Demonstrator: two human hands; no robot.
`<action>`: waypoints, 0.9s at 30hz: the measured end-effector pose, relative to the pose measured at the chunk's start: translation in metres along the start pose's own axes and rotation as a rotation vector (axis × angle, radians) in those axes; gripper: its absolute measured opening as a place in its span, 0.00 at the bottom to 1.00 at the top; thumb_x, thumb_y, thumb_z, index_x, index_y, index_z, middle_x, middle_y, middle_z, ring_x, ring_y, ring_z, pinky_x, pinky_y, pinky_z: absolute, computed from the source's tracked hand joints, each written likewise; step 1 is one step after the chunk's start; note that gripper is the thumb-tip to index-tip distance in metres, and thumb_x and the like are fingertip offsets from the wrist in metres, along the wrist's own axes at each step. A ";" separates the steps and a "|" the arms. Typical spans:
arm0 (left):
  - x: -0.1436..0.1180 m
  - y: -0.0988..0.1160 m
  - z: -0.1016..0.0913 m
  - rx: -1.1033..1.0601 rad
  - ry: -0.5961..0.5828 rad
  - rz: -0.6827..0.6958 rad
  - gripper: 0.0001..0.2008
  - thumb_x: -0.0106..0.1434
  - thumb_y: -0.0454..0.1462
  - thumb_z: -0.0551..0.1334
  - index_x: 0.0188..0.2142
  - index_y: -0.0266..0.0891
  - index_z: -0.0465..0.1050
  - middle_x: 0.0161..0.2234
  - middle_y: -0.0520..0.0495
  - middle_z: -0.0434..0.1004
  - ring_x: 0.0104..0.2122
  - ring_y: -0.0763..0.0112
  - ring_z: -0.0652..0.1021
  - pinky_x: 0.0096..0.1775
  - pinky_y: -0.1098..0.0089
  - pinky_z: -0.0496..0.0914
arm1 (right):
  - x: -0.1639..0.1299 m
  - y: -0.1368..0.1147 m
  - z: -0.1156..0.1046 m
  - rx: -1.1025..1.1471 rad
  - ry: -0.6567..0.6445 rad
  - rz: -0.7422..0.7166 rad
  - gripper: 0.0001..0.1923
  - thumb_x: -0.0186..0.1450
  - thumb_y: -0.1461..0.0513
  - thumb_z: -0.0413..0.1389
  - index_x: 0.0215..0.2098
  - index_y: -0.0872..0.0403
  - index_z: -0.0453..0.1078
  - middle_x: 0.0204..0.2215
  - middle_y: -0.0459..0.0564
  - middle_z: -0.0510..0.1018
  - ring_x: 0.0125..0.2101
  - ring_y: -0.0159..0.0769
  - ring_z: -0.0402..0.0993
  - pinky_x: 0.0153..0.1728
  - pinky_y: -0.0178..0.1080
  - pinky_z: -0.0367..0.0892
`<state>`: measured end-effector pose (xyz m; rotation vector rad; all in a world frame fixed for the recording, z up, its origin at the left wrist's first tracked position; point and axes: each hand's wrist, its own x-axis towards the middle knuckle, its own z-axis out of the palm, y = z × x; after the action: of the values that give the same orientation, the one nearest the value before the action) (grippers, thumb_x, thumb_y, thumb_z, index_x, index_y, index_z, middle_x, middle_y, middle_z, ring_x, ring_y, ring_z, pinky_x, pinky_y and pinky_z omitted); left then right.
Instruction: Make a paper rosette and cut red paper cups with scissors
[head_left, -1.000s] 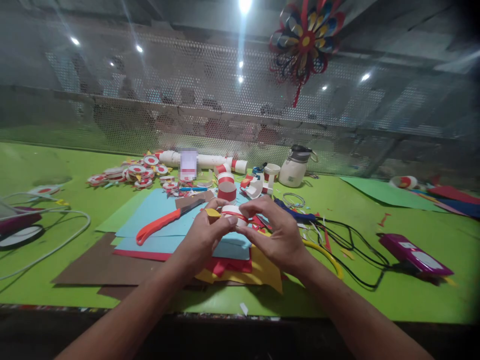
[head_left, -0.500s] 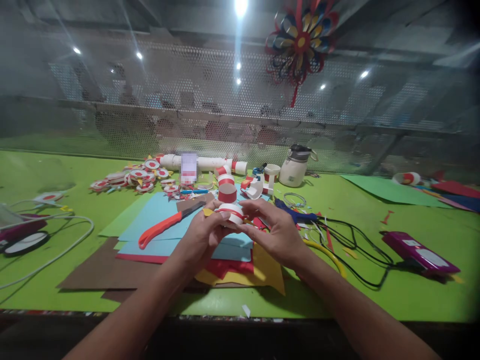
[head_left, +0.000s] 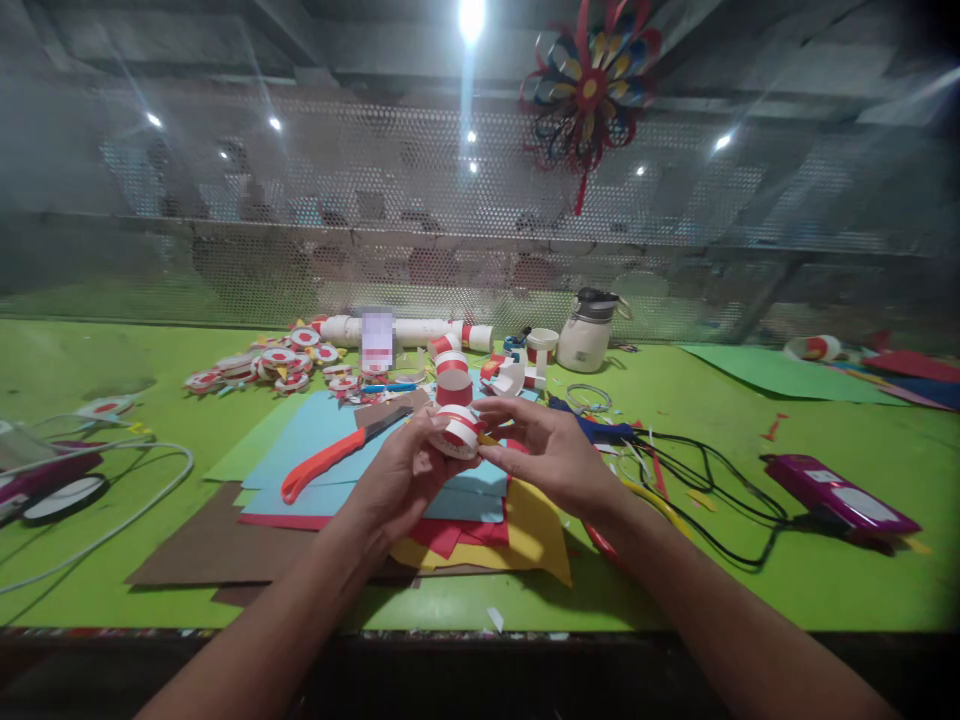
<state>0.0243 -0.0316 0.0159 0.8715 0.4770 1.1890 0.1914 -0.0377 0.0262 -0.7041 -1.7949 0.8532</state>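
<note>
Paper ring (head_left: 457,430), white with a red band: held above the stacked coloured paper sheets (head_left: 315,440) at mid-table, pinched between the fingertips of the left hand (head_left: 409,475) and the right hand (head_left: 551,455), both sets of fingers curled in on its rim. Knife (head_left: 337,455) with orange handle: lying on the blue sheet just left of the hands. Also on the green table (head_left: 825,580): a similar red-and-white roll (head_left: 454,386) behind the hands, a pile of red-and-white discs (head_left: 262,365) far left, a white jug (head_left: 589,335), a magenta device (head_left: 836,492) with black cable at right.
</note>
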 end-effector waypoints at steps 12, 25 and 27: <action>0.001 -0.002 0.001 -0.033 -0.023 -0.064 0.06 0.56 0.34 0.60 0.32 0.34 0.74 0.33 0.47 0.77 0.31 0.72 0.74 0.38 0.69 0.71 | -0.001 -0.004 0.006 -0.085 0.055 0.068 0.13 0.58 0.65 0.60 0.43 0.53 0.73 0.38 0.51 0.77 0.37 0.36 0.74 0.41 0.44 0.72; 0.003 -0.005 -0.004 -0.067 -0.047 -0.074 0.06 0.56 0.34 0.59 0.31 0.33 0.74 0.31 0.45 0.76 0.30 0.70 0.75 0.35 0.68 0.71 | 0.002 -0.006 0.001 0.073 0.031 0.158 0.09 0.59 0.62 0.59 0.39 0.54 0.76 0.34 0.50 0.77 0.34 0.34 0.73 0.38 0.40 0.70; 0.004 -0.004 -0.004 -0.079 -0.030 -0.077 0.07 0.56 0.34 0.59 0.32 0.33 0.74 0.31 0.45 0.77 0.30 0.69 0.75 0.34 0.68 0.72 | 0.002 -0.006 -0.002 0.117 0.012 0.167 0.12 0.58 0.62 0.60 0.41 0.53 0.75 0.35 0.50 0.77 0.35 0.35 0.73 0.38 0.40 0.69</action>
<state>0.0249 -0.0270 0.0102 0.7952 0.4326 1.1159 0.1919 -0.0390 0.0326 -0.7890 -1.6775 1.0540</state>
